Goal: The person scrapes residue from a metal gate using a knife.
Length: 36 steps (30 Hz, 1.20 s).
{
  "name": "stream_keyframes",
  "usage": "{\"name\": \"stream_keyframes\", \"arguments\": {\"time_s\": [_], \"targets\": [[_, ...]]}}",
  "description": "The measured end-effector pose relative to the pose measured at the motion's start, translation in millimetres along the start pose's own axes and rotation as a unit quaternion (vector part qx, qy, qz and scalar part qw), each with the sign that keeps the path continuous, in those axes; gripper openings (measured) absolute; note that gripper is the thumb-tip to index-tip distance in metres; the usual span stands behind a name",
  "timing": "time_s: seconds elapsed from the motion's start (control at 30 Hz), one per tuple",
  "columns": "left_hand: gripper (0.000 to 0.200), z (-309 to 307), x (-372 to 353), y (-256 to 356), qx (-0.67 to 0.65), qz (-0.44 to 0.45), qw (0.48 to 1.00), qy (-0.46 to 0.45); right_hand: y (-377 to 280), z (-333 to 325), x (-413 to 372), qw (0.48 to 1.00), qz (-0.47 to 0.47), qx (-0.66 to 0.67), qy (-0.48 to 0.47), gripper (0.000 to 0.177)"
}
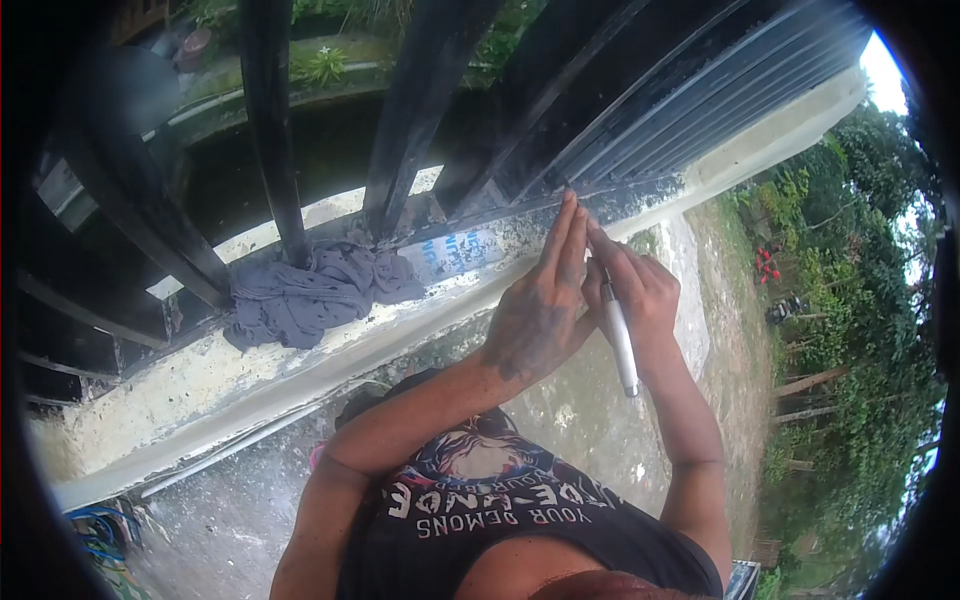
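My right hand (pixel 645 295) is closed around a pen-shaped tool (pixel 621 345) with a silver-white handle. The handle's end points back toward my body; the working tip is hidden by my fingers. My left hand (pixel 540 310) lies close beside it, fingers stretched out together toward the foot of the dark metal bars (pixel 405 130). Dark smudges mark the back of that hand. Both hands are over the pale ledge (pixel 390 345) under the bars. To their left sits a white wrapper or strip with blue lettering (pixel 455 252), and a crumpled grey cloth (pixel 310 290) rests against the bars.
Dark upright bars rise along the worn, paint-flecked ledge, which runs off to the upper right. Below lies rough concrete ground (pixel 240 500). Blue cords or hoses (pixel 100 535) are at the lower left. Trees and bushes (pixel 850 280) fill the right side.
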<state>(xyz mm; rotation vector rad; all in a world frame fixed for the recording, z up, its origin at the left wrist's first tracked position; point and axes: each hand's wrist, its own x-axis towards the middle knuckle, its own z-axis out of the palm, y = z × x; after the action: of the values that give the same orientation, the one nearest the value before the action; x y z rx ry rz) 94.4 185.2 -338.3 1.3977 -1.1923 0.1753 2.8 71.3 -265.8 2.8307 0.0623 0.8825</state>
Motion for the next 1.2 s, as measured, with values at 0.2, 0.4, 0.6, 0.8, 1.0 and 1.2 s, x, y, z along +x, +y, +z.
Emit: {"name": "stream_keyframes", "arguments": {"time_s": [0.2,0.4,0.6,0.8,1.0,1.2], "targets": [[0.101,-7.3,4.6,2.0,0.013,0.016,1.0,-0.004,-7.3,-8.9,11.5,0.999,-0.014,-0.032,0.023,0.053],[0.102,5.7,-1.6,-9.9,0.034,0.006,0.999,0.018,1.9,7.1,1.6,1.0,0.019,0.016,0.001,0.05],[0.123,6.0,18.5,-2.9,-0.053,-0.023,0.998,0.011,2.9,-7.1,21.0,0.998,0.015,-0.02,0.051,0.05],[0.115,13.2,1.2,-17.2,-0.072,-0.006,0.997,0.041,1.7,3.8,10.4,1.0,0.016,0.018,0.008,0.047],[0.12,8.5,14.7,-12.4,-0.057,0.006,0.998,0.019,5.8,-3.0,19.7,0.997,-0.006,0.011,0.075,0.034],[0.12,8.7,7.8,-14.0,-0.045,-0.005,0.999,0.017,13.4,4.7,9.7,0.998,-0.017,0.016,0.065,0.033]]}}
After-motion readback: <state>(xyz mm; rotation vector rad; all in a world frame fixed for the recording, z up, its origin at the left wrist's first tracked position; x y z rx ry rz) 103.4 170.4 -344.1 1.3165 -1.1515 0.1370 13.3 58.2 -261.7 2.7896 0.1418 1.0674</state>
